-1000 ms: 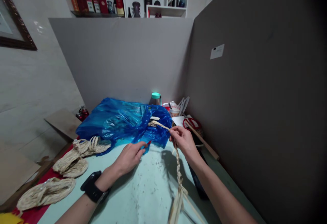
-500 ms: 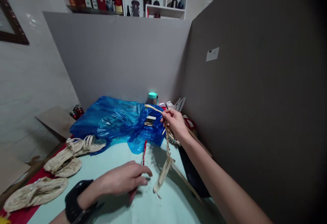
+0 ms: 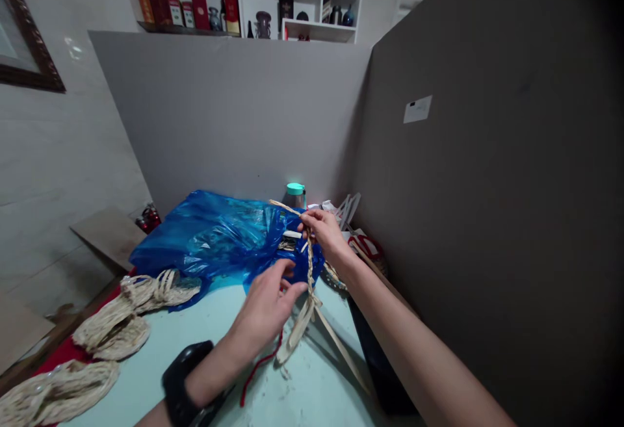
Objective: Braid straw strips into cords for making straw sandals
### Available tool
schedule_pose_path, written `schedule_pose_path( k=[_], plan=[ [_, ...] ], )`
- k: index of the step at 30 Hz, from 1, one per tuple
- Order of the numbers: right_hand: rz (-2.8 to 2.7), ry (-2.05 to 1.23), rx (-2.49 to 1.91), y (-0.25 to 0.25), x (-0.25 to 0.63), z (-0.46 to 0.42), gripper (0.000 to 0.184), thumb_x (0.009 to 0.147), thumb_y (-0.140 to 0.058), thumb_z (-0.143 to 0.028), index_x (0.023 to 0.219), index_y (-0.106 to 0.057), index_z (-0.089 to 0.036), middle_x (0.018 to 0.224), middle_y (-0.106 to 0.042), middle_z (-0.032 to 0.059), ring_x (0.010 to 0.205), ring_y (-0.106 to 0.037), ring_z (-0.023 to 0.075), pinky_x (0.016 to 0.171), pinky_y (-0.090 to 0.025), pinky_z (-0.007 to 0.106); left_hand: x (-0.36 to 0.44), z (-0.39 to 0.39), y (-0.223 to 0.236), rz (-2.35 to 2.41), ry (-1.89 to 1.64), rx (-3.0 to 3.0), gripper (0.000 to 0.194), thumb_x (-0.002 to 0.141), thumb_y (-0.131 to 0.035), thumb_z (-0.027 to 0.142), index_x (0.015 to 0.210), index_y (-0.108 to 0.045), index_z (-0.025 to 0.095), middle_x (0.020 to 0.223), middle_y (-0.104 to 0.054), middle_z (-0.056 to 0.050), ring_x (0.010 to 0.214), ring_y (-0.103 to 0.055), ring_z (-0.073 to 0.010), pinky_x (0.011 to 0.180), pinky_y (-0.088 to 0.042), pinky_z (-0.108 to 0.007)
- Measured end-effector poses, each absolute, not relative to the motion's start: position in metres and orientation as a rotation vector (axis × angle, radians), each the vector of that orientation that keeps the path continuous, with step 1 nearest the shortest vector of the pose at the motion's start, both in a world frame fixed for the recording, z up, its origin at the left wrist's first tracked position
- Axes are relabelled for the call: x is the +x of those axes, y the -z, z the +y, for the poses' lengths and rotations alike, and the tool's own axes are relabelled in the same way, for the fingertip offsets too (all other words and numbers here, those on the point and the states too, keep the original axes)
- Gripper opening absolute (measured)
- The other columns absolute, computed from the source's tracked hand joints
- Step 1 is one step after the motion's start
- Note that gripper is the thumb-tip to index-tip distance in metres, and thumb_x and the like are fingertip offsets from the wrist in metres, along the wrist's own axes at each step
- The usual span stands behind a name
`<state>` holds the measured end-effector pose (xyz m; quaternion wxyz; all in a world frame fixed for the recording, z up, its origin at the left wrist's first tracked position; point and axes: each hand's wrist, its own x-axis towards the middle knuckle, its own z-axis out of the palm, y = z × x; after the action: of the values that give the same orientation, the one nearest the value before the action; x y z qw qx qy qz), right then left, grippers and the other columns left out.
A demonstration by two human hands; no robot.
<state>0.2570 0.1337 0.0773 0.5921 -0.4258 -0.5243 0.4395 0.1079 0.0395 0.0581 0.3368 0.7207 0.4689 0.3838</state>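
My right hand (image 3: 322,229) pinches a pale straw-coloured braid (image 3: 310,261) near its upper end. A thin tail of the strip sticks out to the left past the fingertips. Below, the braid hangs down and spreads into loose flat strands (image 3: 298,333) over the table. My left hand (image 3: 268,303) is beside the lower braid, thumb close to where the strands part; whether it touches them I cannot tell. A red cord (image 3: 260,363) trails below the left hand and seems gripped in its fingers, which partly hide it. A black watch (image 3: 188,381) is on the left wrist.
A blue plastic bag (image 3: 209,238) lies at the back of the pale green table (image 3: 180,336). Woven straw sandals (image 3: 112,323) line the left edge. Behind stands a bottle with a turquoise lid (image 3: 295,190). Red-handled scissors (image 3: 368,246) and a dark flat object (image 3: 377,362) are at right.
My right hand has moved left and away from me with the braid. My left hand drew back, then came forward to the lower braid, the red cord moving with it.
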Motion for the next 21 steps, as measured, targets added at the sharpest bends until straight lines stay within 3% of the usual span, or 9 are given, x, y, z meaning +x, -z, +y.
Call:
schedule_pose_path(
  k=[1,3,5,9,13,18,21],
  plan=[
    [-1.217,-1.029,-0.991,-0.078,0.258,0.135,0.017,0.07,-0.059,-0.033,0.072,-0.053,-0.017,0.059,-0.061,-0.0019,0.044,-0.049,0.0082,0.038,-0.03,0.017,0.113,0.044,-0.047,1.091,-0.929,1.727,0.026,0.074,-0.066,0.025,0.099,-0.063,0.018,0.096,-0.066,-0.005,0.084,-0.058,-0.02,0.077,-0.043,-0.031],
    [-1.212,-1.042,-0.996,-0.077,0.259,0.136,0.016,0.071,-0.059,-0.032,0.072,-0.053,-0.017,0.059,-0.061,-0.0018,0.045,-0.049,0.0079,0.039,-0.031,0.017,0.119,0.053,-0.028,0.974,-0.813,1.628,0.011,0.072,-0.064,0.024,0.08,-0.063,0.016,0.071,-0.062,-0.002,0.066,-0.055,-0.0165,0.06,-0.041,-0.026],
    [-1.21,-1.063,-1.004,-0.076,0.262,0.134,0.015,0.072,-0.06,-0.031,0.074,-0.054,-0.016,0.061,-0.062,-0.0005,0.047,-0.052,0.0089,0.041,-0.034,0.017,0.121,0.058,-0.015,0.921,-0.788,1.555,0.011,0.074,-0.062,0.026,0.07,-0.061,0.015,0.062,-0.056,0.001,0.057,-0.05,-0.0128,0.054,-0.037,-0.024],
    [-1.203,-1.1,-1.018,-0.068,0.268,0.117,0.023,0.075,-0.063,-0.035,0.089,-0.059,-0.016,0.082,-0.069,0.0052,0.075,-0.066,0.0173,0.057,-0.049,0.023,0.119,0.058,-0.009,0.89,-0.855,1.455,0.007,0.074,-0.06,0.022,0.071,-0.059,0.015,0.062,-0.053,0.003,0.055,-0.046,-0.0101,0.054,-0.035,-0.022],
    [-1.15,-1.097,-1.032,-0.05,0.281,0.087,0.041,0.078,-0.064,-0.043,0.11,-0.058,-0.019,0.112,-0.066,0.0089,0.106,-0.062,0.0226,0.08,-0.053,0.03,0.117,0.058,-0.012,0.89,-0.899,1.383,0.008,0.07,-0.062,0.021,0.073,-0.061,0.014,0.062,-0.054,0.003,0.055,-0.047,-0.0099,0.054,-0.036,-0.023],
    [-1.043,-1.05,-1.057,-0.02,0.301,0.056,0.048,0.087,-0.05,-0.053,0.125,-0.048,-0.022,0.132,-0.053,0.0107,0.108,-0.062,0.0237,0.088,-0.051,0.035,0.113,0.048,-0.013,0.899,-0.927,1.29,0.012,0.073,-0.062,0.026,0.074,-0.058,0.015,0.061,-0.052,0.003,0.054,-0.047,-0.0095,0.052,-0.035,-0.021],
    [-1.21,-0.909,-1.162,-0.013,0.304,0.041,0.042,0.088,-0.052,-0.05,0.121,-0.052,-0.024,0.124,-0.058,0.0086,0.104,-0.062,0.0238,0.087,-0.049,0.034,0.112,0.04,-0.014,0.894,-0.94,1.262,0.015,0.075,-0.062,0.029,0.079,-0.056,0.015,0.059,-0.049,0.005,0.049,-0.042,-0.0074,0.049,-0.031,-0.02]
  ],
)
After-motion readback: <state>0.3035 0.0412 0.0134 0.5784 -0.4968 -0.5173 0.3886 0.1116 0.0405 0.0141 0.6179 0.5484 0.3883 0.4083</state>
